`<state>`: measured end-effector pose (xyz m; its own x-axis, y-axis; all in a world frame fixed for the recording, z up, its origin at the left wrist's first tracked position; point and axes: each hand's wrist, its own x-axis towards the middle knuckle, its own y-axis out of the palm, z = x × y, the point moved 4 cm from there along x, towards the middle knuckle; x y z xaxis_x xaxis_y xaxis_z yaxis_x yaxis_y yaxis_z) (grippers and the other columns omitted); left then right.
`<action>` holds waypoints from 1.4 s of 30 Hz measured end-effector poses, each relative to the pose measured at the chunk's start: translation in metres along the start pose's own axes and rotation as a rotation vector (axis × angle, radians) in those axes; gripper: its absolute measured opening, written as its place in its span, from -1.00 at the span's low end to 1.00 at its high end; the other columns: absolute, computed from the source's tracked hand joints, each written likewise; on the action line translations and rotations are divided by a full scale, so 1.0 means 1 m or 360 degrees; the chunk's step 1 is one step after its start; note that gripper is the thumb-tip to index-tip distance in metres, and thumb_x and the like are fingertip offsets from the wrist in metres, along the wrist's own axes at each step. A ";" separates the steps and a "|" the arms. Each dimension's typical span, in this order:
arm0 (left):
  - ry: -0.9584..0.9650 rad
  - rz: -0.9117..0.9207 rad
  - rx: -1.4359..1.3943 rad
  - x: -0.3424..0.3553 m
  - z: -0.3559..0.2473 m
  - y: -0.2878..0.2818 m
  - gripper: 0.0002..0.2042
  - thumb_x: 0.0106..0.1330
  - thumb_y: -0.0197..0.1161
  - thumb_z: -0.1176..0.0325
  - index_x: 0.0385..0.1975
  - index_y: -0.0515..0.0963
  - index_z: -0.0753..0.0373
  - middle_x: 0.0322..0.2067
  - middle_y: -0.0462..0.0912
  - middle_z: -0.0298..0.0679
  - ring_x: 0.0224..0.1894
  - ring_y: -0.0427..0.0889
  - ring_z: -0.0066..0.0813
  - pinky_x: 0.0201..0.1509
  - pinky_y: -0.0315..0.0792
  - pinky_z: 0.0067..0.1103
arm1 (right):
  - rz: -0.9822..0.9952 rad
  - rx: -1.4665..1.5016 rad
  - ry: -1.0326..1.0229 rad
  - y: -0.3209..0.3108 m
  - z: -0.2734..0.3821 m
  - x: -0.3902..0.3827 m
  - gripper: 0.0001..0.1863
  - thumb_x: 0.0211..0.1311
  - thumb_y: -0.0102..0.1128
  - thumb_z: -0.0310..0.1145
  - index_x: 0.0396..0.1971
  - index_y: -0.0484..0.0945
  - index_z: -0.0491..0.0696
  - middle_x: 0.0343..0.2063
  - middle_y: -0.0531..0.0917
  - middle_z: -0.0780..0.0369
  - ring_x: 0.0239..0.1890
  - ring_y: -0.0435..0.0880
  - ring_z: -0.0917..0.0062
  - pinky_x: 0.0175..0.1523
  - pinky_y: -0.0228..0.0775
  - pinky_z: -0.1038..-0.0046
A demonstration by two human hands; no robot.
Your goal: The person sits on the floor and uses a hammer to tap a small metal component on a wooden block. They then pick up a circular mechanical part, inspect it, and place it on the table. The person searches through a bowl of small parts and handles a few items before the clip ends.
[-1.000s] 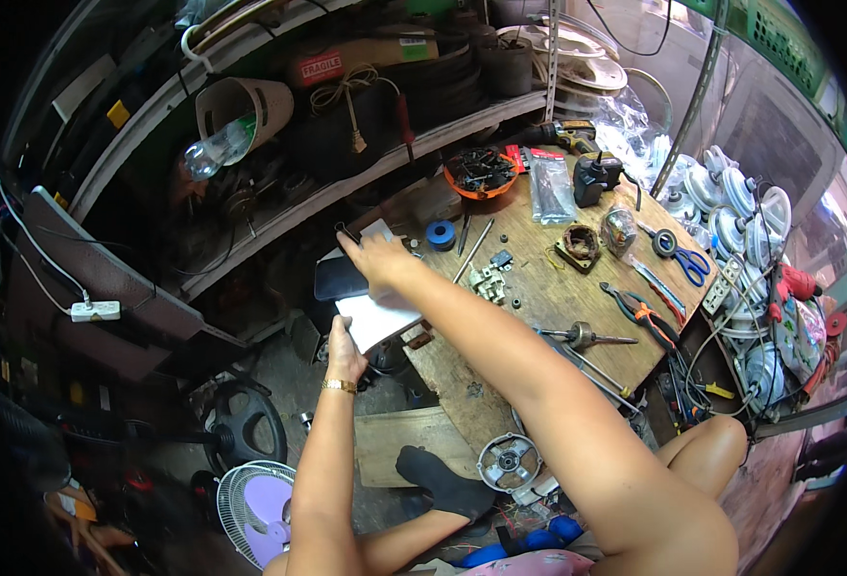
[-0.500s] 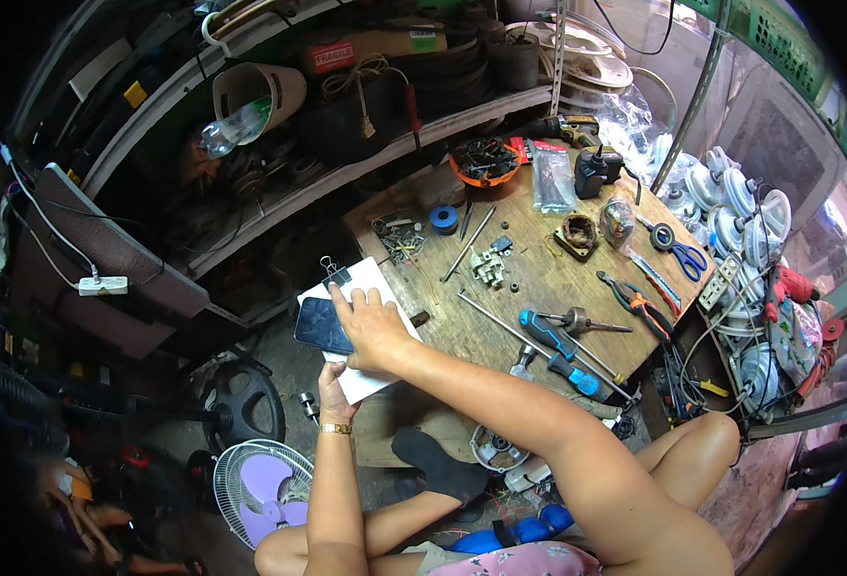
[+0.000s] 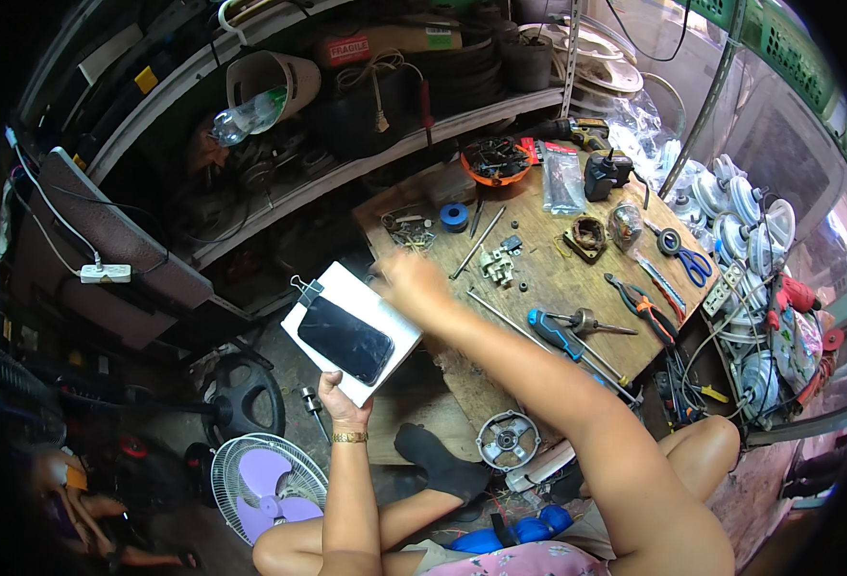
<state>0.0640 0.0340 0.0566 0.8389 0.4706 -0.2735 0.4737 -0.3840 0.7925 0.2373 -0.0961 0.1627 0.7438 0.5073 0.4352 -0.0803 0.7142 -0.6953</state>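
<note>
My left hand, with a gold band at its wrist, grips the lower edge of a white paper pad. A dark smartphone lies slantwise on the pad, its lower end close to my left thumb. At the pad's far left corner sits a black binder clip. My right hand is over the table's left edge, beside the pad's right side. Motion blurs its fingers, so whether it is open or closed does not show.
The wooden table bears pliers, scissors, a blue screwdriver, a tape roll and an orange bowl of small parts. A purple-bladed fan stands on the floor at lower left.
My right hand has come off the phone and pad and moved right. The pad, phone and clip have turned counterclockwise in my left hand, leaving the phone uncovered.
</note>
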 end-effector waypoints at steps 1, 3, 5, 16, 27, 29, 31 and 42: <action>-0.0019 -0.0021 0.0004 0.001 0.001 -0.003 -0.47 -0.01 0.08 0.29 0.05 0.45 0.30 -0.08 0.63 -0.14 -0.06 0.65 -0.14 0.13 0.51 -0.26 | -0.0127 0.0079 0.0173 -0.004 -0.037 0.019 -0.65 0.07 0.38 -0.09 -0.24 0.69 -0.01 -0.25 0.66 0.08 -0.15 0.66 0.19 -0.15 0.50 0.17; -0.0039 -0.0059 0.0013 0.008 -0.001 -0.005 -0.48 -0.01 0.08 0.29 0.04 0.46 0.30 -0.07 0.63 -0.14 -0.04 0.64 -0.14 0.13 0.51 -0.27 | -0.0071 -0.0244 0.0306 -0.007 -0.087 0.043 -0.77 0.17 0.27 -0.17 -0.29 0.70 0.01 -0.33 0.71 0.06 -0.24 0.71 0.19 -0.12 0.54 0.19; -0.0031 -0.0063 0.0029 0.013 -0.005 -0.003 -0.50 0.05 0.07 0.23 0.03 0.47 0.31 -0.06 0.63 -0.14 -0.04 0.64 -0.15 0.14 0.51 -0.29 | 0.0094 -0.0349 0.0502 0.001 -0.113 0.055 -0.79 0.16 0.27 -0.20 -0.31 0.71 0.01 -0.38 0.72 0.05 -0.26 0.72 0.15 -0.13 0.55 0.15; -0.0040 0.0284 0.0109 0.105 -0.025 0.069 -0.37 0.47 -0.21 -0.20 0.28 0.33 0.18 0.18 0.52 -0.14 0.16 0.55 -0.09 0.27 0.41 -0.21 | -0.0182 -0.0185 0.0562 0.015 -0.118 0.070 -0.80 0.18 0.21 -0.31 -0.41 0.67 -0.13 -0.42 0.71 -0.01 -0.34 0.74 0.15 -0.23 0.59 0.16; -0.0122 0.0347 0.0057 0.155 -0.008 0.096 -0.39 0.47 -0.16 -0.20 0.27 0.35 0.17 0.13 0.55 -0.16 0.14 0.56 -0.11 0.25 0.40 -0.21 | -0.0086 0.1592 0.0947 0.008 -0.142 0.083 -0.80 0.35 0.08 -0.32 -0.26 0.51 -0.17 -0.41 0.65 0.12 -0.45 0.71 0.42 -0.41 0.65 0.40; -0.0100 0.0245 0.0190 0.138 -0.029 0.082 -0.39 0.46 -0.16 -0.20 0.26 0.35 0.17 0.14 0.55 -0.15 0.14 0.56 -0.10 0.25 0.41 -0.20 | 0.0007 0.1832 0.1055 0.013 -0.139 0.086 -0.82 0.32 0.08 -0.33 -0.28 0.50 -0.16 -0.43 0.65 0.10 -0.36 0.73 0.38 -0.38 0.67 0.36; -0.0038 0.0260 0.0273 0.125 -0.050 0.058 -0.38 0.46 -0.14 -0.19 0.26 0.35 0.19 0.15 0.55 -0.14 0.15 0.56 -0.10 0.26 0.41 -0.19 | 0.0046 0.2176 0.1212 0.024 -0.132 0.093 -0.84 0.29 0.08 -0.35 -0.29 0.48 -0.15 -0.45 0.63 0.09 -0.24 0.75 0.31 -0.35 0.68 0.31; -0.0001 0.0117 0.0232 0.080 -0.061 0.027 -0.46 0.50 -0.13 -0.12 0.18 0.41 0.21 0.04 0.61 -0.21 0.03 0.63 -0.22 0.15 0.50 -0.31 | 0.0404 -0.0481 0.0730 0.053 -0.108 0.148 -0.64 0.09 0.32 -0.16 -0.15 0.71 -0.04 -0.12 0.72 0.09 -0.07 0.73 0.25 -0.02 0.58 0.28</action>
<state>0.1279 0.1097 0.0887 0.8729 0.4365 -0.2180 0.4449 -0.5288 0.7228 0.4146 -0.0356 0.1285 0.9417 0.3362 -0.0097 -0.1504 0.3952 -0.9062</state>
